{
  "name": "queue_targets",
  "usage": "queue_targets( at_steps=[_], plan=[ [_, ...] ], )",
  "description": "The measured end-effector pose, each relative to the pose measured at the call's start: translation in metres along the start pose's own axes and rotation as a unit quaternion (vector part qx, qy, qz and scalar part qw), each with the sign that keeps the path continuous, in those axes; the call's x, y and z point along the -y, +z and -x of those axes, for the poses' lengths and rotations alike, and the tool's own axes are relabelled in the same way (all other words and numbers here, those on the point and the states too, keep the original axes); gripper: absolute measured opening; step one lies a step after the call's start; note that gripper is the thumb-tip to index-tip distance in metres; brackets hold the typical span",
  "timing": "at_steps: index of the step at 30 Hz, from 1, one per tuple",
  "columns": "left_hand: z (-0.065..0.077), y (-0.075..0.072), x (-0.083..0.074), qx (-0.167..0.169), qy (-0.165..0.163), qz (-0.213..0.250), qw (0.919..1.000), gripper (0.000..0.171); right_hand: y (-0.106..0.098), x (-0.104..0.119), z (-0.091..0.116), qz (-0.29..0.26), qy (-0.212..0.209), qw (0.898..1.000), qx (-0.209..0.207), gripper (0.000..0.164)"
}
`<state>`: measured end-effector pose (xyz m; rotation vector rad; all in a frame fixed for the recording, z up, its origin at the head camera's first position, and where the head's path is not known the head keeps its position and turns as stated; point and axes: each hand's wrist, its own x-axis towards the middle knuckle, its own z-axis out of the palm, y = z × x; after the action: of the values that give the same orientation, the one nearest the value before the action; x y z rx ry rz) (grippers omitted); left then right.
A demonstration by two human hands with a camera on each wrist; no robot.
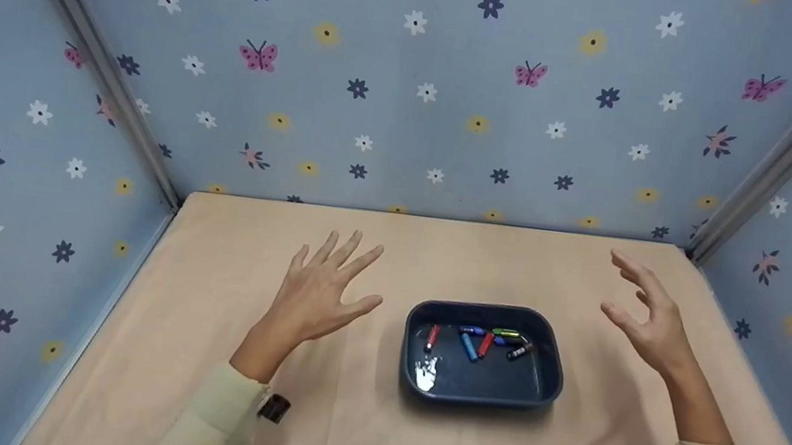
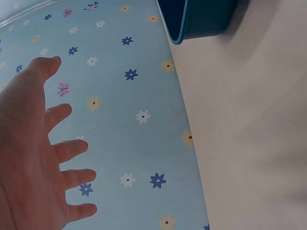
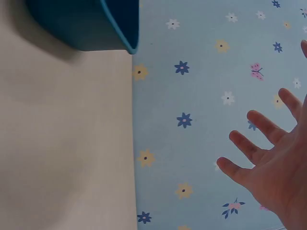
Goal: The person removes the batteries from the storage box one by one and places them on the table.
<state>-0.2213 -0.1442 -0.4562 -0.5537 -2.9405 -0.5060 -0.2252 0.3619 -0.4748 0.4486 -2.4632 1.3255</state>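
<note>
A dark blue rectangular bin (image 1: 478,399) stands on the table, holding several small batteries. Among them are a red battery (image 1: 432,337) by itself on the left, a light blue battery (image 1: 469,347), another red battery (image 1: 486,345), a green battery (image 1: 505,333) and a black battery (image 1: 519,352). My left hand (image 1: 319,292) hovers left of the bin with its fingers spread, touching nothing. On the other side, my right hand (image 1: 648,321) is raised apart from the bin, fingers extended and thumb away from them. Both wrist views show bare fingers and a bin corner.
A pale cloth covers the table (image 1: 226,254). Blue flowered panels (image 1: 415,66) enclose it at the back and both sides, with grey metal posts (image 1: 95,57) at the corners. Each wrist carries a small black camera (image 1: 275,408).
</note>
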Motion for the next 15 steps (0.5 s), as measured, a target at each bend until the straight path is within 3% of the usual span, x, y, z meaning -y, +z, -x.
queue_targets(
  at_steps=[15],
  plan=[
    [-0.013, 0.011, -0.001, 0.007, 0.028, 0.062, 0.9976, 0.072, 0.014, -0.025, 0.011, -0.034, 0.014, 0.997, 0.062, 0.071]
  ],
)
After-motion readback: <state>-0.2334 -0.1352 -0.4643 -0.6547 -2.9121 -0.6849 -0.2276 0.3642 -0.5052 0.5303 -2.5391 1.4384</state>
